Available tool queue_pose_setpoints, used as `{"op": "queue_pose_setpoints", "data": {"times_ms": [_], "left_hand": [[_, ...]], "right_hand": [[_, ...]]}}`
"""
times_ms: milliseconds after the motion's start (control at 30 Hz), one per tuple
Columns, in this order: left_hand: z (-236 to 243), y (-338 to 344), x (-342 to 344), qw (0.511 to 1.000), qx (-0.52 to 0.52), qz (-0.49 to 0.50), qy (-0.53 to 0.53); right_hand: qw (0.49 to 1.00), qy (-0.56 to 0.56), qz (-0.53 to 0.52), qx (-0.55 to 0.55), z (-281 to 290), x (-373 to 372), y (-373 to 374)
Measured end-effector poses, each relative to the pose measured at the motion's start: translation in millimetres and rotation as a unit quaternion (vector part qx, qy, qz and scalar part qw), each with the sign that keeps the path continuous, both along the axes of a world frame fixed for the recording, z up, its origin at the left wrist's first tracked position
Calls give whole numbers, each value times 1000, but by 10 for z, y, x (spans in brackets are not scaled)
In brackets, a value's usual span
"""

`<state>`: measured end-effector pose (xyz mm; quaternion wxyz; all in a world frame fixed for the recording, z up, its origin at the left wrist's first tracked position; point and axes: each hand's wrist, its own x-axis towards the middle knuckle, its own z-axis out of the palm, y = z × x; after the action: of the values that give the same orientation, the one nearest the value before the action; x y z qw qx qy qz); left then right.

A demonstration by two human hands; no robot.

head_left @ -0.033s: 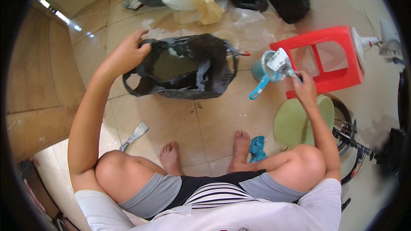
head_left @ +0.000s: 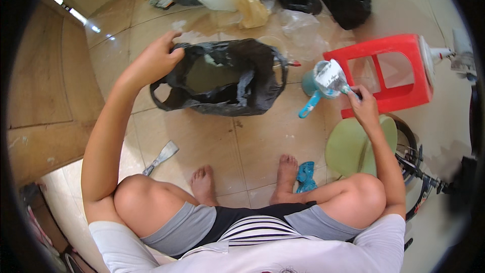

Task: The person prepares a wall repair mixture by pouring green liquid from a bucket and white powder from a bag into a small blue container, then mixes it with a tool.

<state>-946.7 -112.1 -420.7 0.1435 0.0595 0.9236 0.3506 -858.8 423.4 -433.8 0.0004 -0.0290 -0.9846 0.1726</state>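
Observation:
My right hand [head_left: 365, 105] is wrapped around the handle of a putty knife [head_left: 330, 74]. Its wide blade, smeared with white paste, rests over the mouth of a blue plastic dipper [head_left: 309, 83], which stands on the floor with its handle toward me. My left hand [head_left: 160, 59] pinches the left rim of a black plastic bag [head_left: 257, 88] and keeps its mouth spread. Greyish material [head_left: 212, 77] shows inside the bag. A second putty knife [head_left: 162, 155] lies on the tiles near my left knee.
Right of the dipper, a red plastic stool [head_left: 376, 106] lies on its side. A pale green round piece [head_left: 348, 146] sits by my right arm, with a bicycle wheel [head_left: 418, 192] behind. Blue crumpled plastic [head_left: 305, 176] touches my right foot. Several bags [head_left: 348, 2] lie at the back.
The putty knife's blade has shifted slightly over the dipper's mouth. The whole view has moved a little; my left hand stays at the bag's rim.

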Motion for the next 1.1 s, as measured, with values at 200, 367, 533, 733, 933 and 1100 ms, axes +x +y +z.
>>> {"op": "queue_pose_setpoints", "data": {"times_ms": [200,367,533,733,933,1100], "left_hand": [[-18,77,50,999,37,10,-36],[63,41,128,999,31,-25,12],[231,117,90,987,-149,-54,-29],[228,6,179,986,-74,-148,0],[212,110,173,983,-14,-180,23],[142,102,196,985,19,-160,63]], "right_hand": [[949,-287,112,-63,20,154,-719],[949,-282,5,-140,-887,337,-1422],[960,-220,-44,-167,-1771,555,-1490],[926,-328,-74,-172,-1838,641,-1538],[931,-337,-12,-136,-1939,359,-1332],[885,-398,-147,-194,-1681,-1,-1336]]}}
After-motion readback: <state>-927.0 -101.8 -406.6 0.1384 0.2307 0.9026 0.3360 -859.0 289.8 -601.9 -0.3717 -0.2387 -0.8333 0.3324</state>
